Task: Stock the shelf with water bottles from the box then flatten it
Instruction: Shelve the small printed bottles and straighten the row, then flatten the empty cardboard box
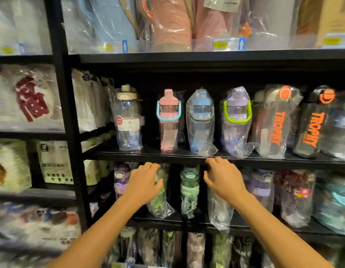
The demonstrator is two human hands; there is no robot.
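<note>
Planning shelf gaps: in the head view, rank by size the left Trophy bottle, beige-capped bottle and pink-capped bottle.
Left Trophy bottle, largest.
Beige-capped bottle next.
Pink-capped bottle smallest, similar height but slimmer; a close call.

Black shelf board (148, 154) across mid-frame, plastic-wrapped water bottles upright in a row on it, left to right: beige-capped clear bottle (128, 120), pink bottle (168, 120), blue bottle (200, 120), purple bottle (237, 118) with green handle, black TROPHY bottle (274, 126), second TROPHY bottle (312, 128) at right edge.

"TROPHY", orange, vertical: left dark plastic-wrapped bottle (274, 130) and right dark plastic-wrapped bottle (311, 132), at 3 o'clock.
"EAM", partly covered: pink-capped clear bottle (168, 120), blue-capped clear bottle (200, 120), purple-capped clear bottle (237, 120), centre.
White up-arrow: left blue tag (124, 46), right blue tag (241, 44), at 12 o'clock.
</note>
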